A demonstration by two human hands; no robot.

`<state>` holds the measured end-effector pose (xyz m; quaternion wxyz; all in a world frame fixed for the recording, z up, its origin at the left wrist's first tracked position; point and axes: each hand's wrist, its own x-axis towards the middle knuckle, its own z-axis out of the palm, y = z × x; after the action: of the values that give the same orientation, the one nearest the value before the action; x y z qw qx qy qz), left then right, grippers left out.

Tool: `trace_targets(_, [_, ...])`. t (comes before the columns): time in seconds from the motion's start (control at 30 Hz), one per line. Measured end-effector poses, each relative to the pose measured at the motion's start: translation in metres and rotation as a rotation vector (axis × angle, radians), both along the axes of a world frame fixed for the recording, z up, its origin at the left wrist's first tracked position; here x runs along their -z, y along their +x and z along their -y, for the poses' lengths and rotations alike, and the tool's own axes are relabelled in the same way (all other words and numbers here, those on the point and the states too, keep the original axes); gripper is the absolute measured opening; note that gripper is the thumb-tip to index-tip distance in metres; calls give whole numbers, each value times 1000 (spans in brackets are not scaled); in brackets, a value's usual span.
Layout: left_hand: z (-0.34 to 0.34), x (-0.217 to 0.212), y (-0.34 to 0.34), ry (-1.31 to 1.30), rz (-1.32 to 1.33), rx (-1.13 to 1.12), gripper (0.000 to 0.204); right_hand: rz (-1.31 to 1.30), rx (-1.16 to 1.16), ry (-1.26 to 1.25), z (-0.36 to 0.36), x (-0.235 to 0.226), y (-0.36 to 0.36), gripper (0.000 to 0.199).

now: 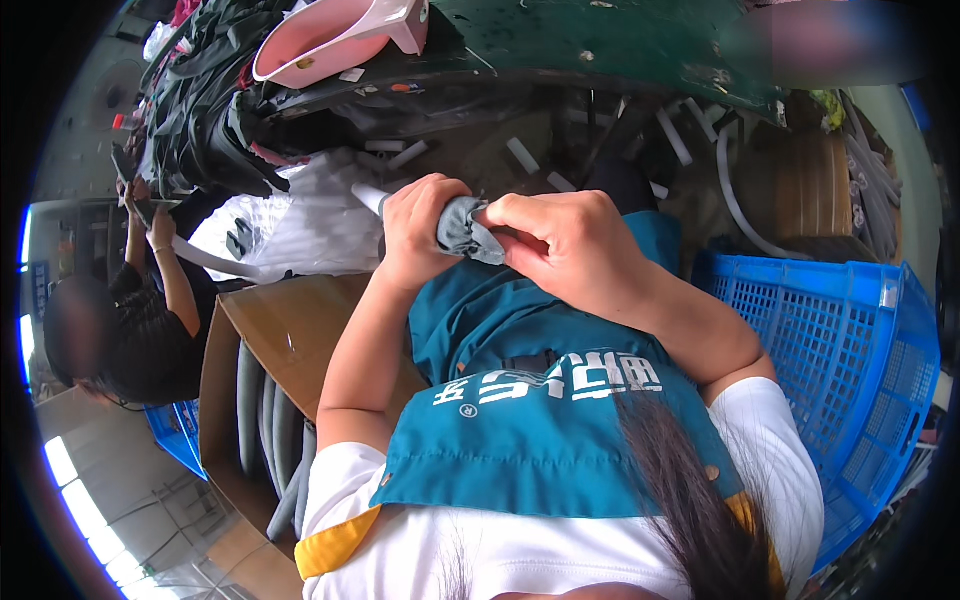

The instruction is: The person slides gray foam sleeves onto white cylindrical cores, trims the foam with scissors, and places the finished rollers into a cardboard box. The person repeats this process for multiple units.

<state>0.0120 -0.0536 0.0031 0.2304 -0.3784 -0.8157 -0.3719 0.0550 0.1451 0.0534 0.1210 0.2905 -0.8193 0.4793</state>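
so the biggest thing here is the dark green desk (590, 45) running along the top. a co-worker (150, 325) in a black top is off to the left, arms raised, and a big heap of dark cloth (200, 110) is piled by the desk's left end. next size down, a blue plastic crate (810, 330) with mesh sides is just beside the person on the right, and on the left there's an open cardboard box (300, 325) with long grey tubes (270, 430) in it. a bunch of white plastic (310, 215) lies beyond the box, and a pink tub (330, 42) is up on the desk.

now the 2 hands, out in front above the teal apron (470, 310). left hand (415, 225) is wrapped around a bunched grey cloth (458, 228), and the right hand (560, 240) is pinching the cloth's near edge with thumb and fingers. a white tube (367, 196) pokes out on the left hand's other side, can't tell how far it runs inside. smallest stuff: short white tube pieces (522, 155) scattered below the desk.
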Motion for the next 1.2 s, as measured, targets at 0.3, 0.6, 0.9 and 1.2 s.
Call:
trace_targets(0.3, [4,-5,-1,-266,-21,3,36,5,28,393,-2,14,0,12])
trace_targets(0.6, [2,-10,-10,-431,-127,-145,28,1103,-196,-456,-14,23,-16,13])
trace_targets(0.9, [-4,-8,-8,-679,-167,-137,20,305,35,506,-8,25,-18,19])
trace_targets(1.2, [-2,-3,-3,-601,-91,-94,19,823,-161,292,-19,25,-29,24])
